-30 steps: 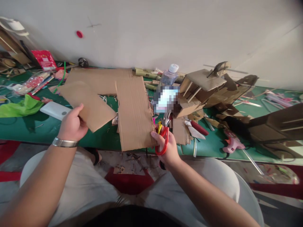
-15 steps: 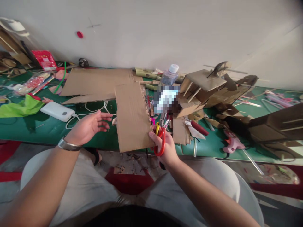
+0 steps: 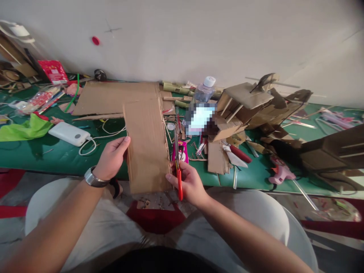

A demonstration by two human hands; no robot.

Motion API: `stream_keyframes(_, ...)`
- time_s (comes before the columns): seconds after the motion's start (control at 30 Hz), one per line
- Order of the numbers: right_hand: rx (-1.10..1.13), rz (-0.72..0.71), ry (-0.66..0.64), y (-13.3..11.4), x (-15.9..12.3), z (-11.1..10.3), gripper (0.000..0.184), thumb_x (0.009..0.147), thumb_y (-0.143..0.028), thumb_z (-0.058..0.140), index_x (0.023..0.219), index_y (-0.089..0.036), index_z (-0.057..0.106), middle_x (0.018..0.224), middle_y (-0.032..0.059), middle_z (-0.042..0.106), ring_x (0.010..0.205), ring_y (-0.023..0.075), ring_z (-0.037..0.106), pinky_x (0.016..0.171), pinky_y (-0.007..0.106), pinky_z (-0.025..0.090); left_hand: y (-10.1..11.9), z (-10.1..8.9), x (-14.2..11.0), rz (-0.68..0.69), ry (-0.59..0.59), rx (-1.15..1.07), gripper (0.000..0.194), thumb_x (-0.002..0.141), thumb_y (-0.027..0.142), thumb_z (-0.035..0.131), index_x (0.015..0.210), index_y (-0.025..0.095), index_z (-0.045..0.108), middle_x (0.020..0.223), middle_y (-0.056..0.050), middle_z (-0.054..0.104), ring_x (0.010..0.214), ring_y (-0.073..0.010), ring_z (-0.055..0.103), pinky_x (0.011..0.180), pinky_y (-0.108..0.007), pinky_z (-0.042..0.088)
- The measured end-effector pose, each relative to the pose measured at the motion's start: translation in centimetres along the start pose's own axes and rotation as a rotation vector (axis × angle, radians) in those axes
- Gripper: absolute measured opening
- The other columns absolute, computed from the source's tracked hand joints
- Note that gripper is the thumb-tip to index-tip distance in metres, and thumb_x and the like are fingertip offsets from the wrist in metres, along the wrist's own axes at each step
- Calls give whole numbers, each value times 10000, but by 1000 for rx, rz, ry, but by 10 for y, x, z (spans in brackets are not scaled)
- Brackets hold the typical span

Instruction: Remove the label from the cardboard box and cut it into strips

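Left hand (image 3: pixel 110 159): my thumb and fingers are closed on the left edge of the cardboard panel (image 3: pixel 148 144).
Right hand (image 3: pixel 189 184): I have my fingers curled round the scissors (image 3: pixel 180 185), blades toward twelve o'clock, my thumb at the panel's lower right edge.
Cardboard panel: between my hands, near three o'clock from my left, ten from my right.
White device (image 3: pixel 68 133): ten o'clock from my left hand.
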State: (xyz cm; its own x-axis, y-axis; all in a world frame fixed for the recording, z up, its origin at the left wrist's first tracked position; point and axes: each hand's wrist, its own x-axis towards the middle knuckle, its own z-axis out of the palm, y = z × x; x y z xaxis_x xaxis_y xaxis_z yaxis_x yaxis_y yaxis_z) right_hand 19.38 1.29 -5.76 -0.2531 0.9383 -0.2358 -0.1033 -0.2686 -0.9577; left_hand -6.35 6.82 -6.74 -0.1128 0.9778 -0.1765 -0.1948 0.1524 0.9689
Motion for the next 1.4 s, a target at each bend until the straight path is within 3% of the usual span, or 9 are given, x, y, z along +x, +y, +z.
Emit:
stream_keyframes(0.13, -49, -56, 19, 3, 1, -1, 403, 748, -479, 876, 815, -209, 584, 694, -49, 481, 641, 119, 403, 585, 247, 357, 2, 2, -3, 60, 12, 102, 301, 835, 491, 818, 757, 217, 720, 767, -32, 724, 884, -262, 682, 733, -312, 545)
stream_keyframes(0.23, -31, -63, 39, 3, 2, -2, 391, 794, -502, 833, 850, -208, 583, 704, -44, 495, 643, 119, 417, 593, 249, 363, 4, 3, -5, 99, -21, 226, 315, 861, 459, 787, 682, 221, 684, 696, -20, 679, 828, -251, 659, 706, -302, 525)
stream_keyframes(0.4, -9, -57, 113, -5, 2, -2, 422, 736, -490, 877, 881, -210, 596, 690, -55, 506, 583, 101, 381, 546, 245, 328, 6, 3, -7, 166, -62, 352, 349, 875, 441, 765, 633, 219, 647, 666, -17, 638, 785, -234, 623, 693, -294, 506)
stream_keyframes(0.67, -4, -39, 109, -9, 1, -3, 424, 746, -544, 845, 882, -218, 611, 683, -42, 523, 532, 100, 387, 493, 244, 318, 0, 4, -7, 98, -54, 227, 337, 863, 501, 775, 692, 223, 690, 700, -30, 671, 789, -247, 643, 686, -311, 532)
stream_keyframes(0.77, -27, -80, 136, -9, 1, -3, 399, 758, -530, 837, 897, -221, 627, 723, -26, 555, 559, 109, 405, 513, 253, 342, -3, 6, -10, 40, -148, 141, 365, 875, 580, 746, 795, 224, 745, 765, -46, 714, 838, -266, 674, 740, -346, 562)
stream_keyframes(0.9, -58, -104, 157, -9, 2, -4, 393, 761, -537, 832, 902, -226, 638, 752, -10, 585, 606, 129, 450, 544, 261, 384, 2, 9, -14, 8, -256, 197, 373, 844, 566, 792, 885, 195, 776, 869, -64, 759, 873, -264, 689, 787, -350, 561)
stream_keyframes(1.2, -72, -122, 181, -10, 4, -4, 434, 749, -552, 856, 800, -220, 581, 702, -37, 488, 614, 123, 416, 573, 262, 398, 6, 7, -21, -3, -446, 352, 344, 867, 529, 768, 918, 191, 813, 897, -69, 787, 769, -220, 664, 674, -305, 534)
stream_keyframes(1.4, -25, -98, 193, -5, 5, -6, 443, 756, -554, 854, 786, -224, 560, 668, -47, 483, 590, 120, 413, 552, 259, 399, 8, 9, -23, -31, -459, 333, 352, 860, 541, 760, 862, 192, 799, 844, -67, 764, 727, -215, 653, 630, -301, 534)
